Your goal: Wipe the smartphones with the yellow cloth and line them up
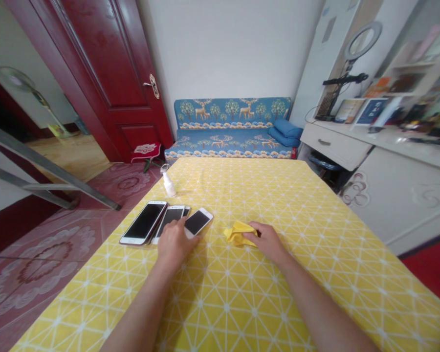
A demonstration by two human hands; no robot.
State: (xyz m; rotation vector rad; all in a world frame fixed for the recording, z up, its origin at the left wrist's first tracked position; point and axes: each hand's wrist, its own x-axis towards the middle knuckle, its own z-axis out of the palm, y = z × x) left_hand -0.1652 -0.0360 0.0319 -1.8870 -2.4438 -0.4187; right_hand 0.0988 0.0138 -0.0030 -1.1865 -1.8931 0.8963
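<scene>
My right hand (269, 240) pinches a crumpled yellow cloth (238, 233) just above or on the table, with the fingers closed on its right side. My left hand (176, 242) is at the small white smartphone (199, 222), its index finger and thumb around the phone's near left end. That phone lies at an angle, dark screen up. Left of it, partly under my left fingers, is another white smartphone (171, 217), overlapping a further phone mostly hidden behind it. A larger white smartphone (145, 223) lies at the far left of the row, screen up.
A white spray bottle (169, 186) stands behind the phones near the table's left edge. The table wears a yellow patterned cloth (278, 195). Beyond it is a blue patterned sofa (231, 139); a white cabinet (407, 190) stands at the right, a red stool (146, 150) by the door.
</scene>
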